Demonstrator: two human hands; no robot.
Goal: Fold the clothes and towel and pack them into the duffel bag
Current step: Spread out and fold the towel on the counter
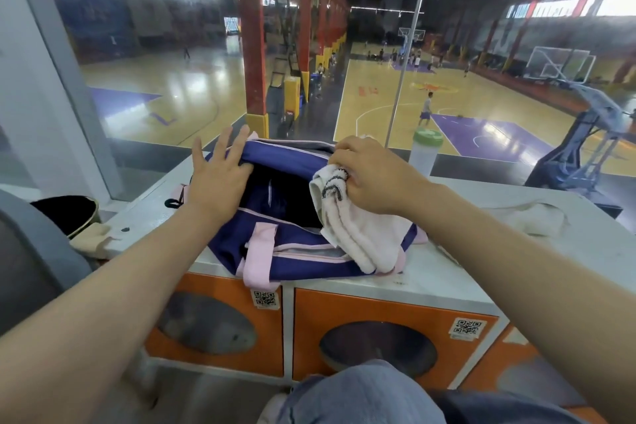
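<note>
Nearest the viewer, a knee in blue-grey cloth sits below the bag. Just past it are orange locker doors under a white top, and the bag rests on that top.

The bag is a navy duffel with pink straps and trim, unzipped, its mouth gaping dark. Something dark lies inside; what it is cannot be told.

The right hand is over the bag's right end, fingers clenched around a bunched white towel. The towel is folded into thick layers with a grey striped edge near the fingers, and it hangs down over the bag's right rim, partly outside the opening.

The left hand is at the bag's far left rim, palm down, fingers spread and loose, thumb hooked under the edge. It seems to be holding the mouth wide, not gripping hard.

The towel looks soft, light and limp, likely to unfold if held by one corner. A grip around the middle of the fold, as now, should keep the layers together. The bag is floppy too, so its rim probably needs holding open.

Right of the bag lies another pale cloth, flat on the top. Behind the bag stands a bottle with a green lid. Beyond is glass and a basketball court far below.
</note>
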